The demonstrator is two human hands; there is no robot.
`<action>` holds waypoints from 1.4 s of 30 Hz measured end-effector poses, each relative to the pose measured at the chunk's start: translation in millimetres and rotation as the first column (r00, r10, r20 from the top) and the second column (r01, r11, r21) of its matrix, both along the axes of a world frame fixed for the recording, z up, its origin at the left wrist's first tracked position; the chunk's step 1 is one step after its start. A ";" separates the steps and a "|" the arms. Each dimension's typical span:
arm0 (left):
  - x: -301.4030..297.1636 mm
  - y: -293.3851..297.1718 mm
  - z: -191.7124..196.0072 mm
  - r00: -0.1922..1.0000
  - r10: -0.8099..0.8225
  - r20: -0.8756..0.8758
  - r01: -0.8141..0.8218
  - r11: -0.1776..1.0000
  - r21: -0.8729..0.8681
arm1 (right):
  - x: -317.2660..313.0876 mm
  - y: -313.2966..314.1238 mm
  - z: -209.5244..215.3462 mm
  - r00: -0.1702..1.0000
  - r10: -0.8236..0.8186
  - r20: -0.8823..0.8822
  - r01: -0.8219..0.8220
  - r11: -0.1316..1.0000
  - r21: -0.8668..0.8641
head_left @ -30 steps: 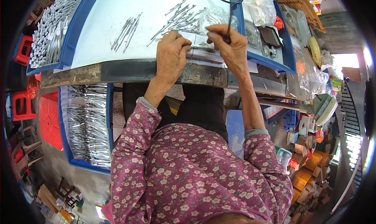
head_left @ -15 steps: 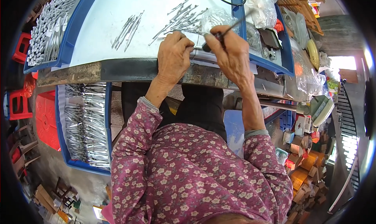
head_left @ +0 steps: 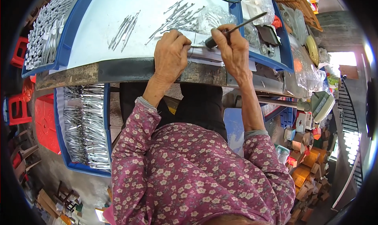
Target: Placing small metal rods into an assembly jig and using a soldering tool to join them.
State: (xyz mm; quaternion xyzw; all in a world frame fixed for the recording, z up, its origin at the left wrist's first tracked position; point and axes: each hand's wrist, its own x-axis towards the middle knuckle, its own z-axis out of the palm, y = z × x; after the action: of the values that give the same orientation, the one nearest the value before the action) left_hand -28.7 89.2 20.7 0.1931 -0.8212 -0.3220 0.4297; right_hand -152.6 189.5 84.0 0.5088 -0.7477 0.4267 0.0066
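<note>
In my right hand (head_left: pixel 235 53) is a screwdriver (head_left: pixel 252 20), with its dark handle end towards my left hand and its shaft slanting up to the right. The fingers of my left hand (head_left: pixel 170 55) are pinched together over the white sheet (head_left: pixel 199 38) at the table's near edge. What they hold is hidden beneath them. Just beyond that hand lies a loose pile of thin silvery metal strips (head_left: pixel 179 16). A smaller bunch of strips (head_left: pixel 125 30) rests further left. A clear plastic bag (head_left: pixel 216 18) sits beyond the gap between my hands.
A blue-rimmed tray (head_left: pixel 63 40) at the upper left holds many stacked metal parts. Another blue tray (head_left: pixel 108 122) full of strips stands lower, beside a red stool (head_left: pixel 45 118). To the right are a blue-edged tray (head_left: pixel 271 63) with bags and a lamp head (head_left: pixel 323 105).
The screwdriver has tipped to a flatter slant, its tip now further right. My left hand has shifted slightly left in view, as has most of the scene.
</note>
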 end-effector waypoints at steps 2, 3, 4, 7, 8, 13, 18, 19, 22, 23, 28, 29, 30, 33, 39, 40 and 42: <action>0.0 -0.8 -2.1 0.999 0.010 -0.045 -0.012 0.999 -0.043 | 6.9 3.1 15.7 1.000 0.003 0.025 0.000 0.990 -0.142; 0.1 -1.1 -2.4 0.999 0.004 -0.044 -0.006 0.999 -0.043 | 12.0 3.2 23.2 0.999 -0.002 0.054 0.015 0.973 -0.230; 0.7 -1.3 -2.6 0.999 0.011 -0.038 -0.014 0.997 -0.070 | 14.7 3.2 28.4 1.000 -0.002 0.011 0.006 0.950 -0.314; -1.6 1.3 -0.7 1.000 0.002 -0.020 -0.004 0.995 -0.101 | 5.5 2.7 -0.9 0.992 0.097 -0.084 -0.123 0.910 -0.396; -1.9 0.8 -0.5 1.000 0.007 -0.004 -0.008 0.995 -0.103 | 10.0 2.4 -12.1 0.981 0.044 -0.188 -0.048 0.999 -0.017; -0.2 -1.5 -1.4 1.000 0.007 0.016 -0.005 0.993 -0.118 | 0.2 5.2 -15.6 0.990 -0.082 0.119 0.085 0.996 -0.027; 0.8 1.2 3.0 0.999 0.028 0.047 -0.021 0.990 -0.139 | -14.5 17.5 -4.4 0.948 -0.121 0.295 0.153 0.984 -0.089; 0.8 1.5 2.9 0.999 0.026 0.046 -0.020 0.990 -0.140 | -14.1 18.9 -1.7 0.954 -0.100 0.284 0.151 0.975 -0.164; 1.7 1.1 0.9 0.998 0.030 0.048 -0.023 0.989 -0.143 | -0.1 15.7 10.5 0.970 -0.057 0.235 0.127 0.947 -0.295; 1.1 1.4 1.9 0.998 0.031 0.045 -0.024 0.988 -0.153 | 1.1 15.0 8.0 0.983 -0.052 0.177 0.106 0.944 -0.311; 1.0 2.5 2.9 0.998 0.036 0.058 -0.025 0.985 -0.169 | 10.5 5.8 -11.8 0.989 -0.019 -0.144 0.034 0.995 0.097; 1.2 3.0 3.2 0.998 0.035 0.052 -0.026 0.985 -0.173 | 8.8 5.6 -10.8 0.988 -0.021 -0.150 0.035 0.995 0.093; 1.5 3.4 2.5 0.999 0.036 0.039 -0.029 0.987 -0.160 | 5.6 6.2 -10.6 0.999 -0.034 -0.023 0.035 0.999 0.033; 7.8 1.5 3.6 0.996 0.053 0.066 -0.043 0.989 -0.141 | -10.1 7.8 -6.0 0.978 -0.072 0.196 0.092 0.991 -0.094; 30.0 -23.2 5.0 0.980 0.196 -0.027 -0.197 0.968 -0.155 | -51.9 -10.7 -1.7 0.982 -0.179 0.063 0.174 0.982 0.075; 33.8 -29.0 3.0 0.973 0.229 -0.021 -0.230 0.962 -0.150 | -55.6 -15.0 -5.7 0.988 -0.154 0.015 0.152 0.982 0.109; 42.9 -38.4 0.3 0.950 0.312 0.025 -0.306 0.942 -0.136 | -64.3 -26.9 -19.3 0.985 -0.140 -0.104 0.156 0.974 0.164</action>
State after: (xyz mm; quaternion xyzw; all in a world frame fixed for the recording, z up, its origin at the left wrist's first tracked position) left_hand 14.2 50.7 21.0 0.2983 -0.8097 -0.1915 0.4676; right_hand -217.0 162.6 64.7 0.4693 -0.8165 0.3351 0.0290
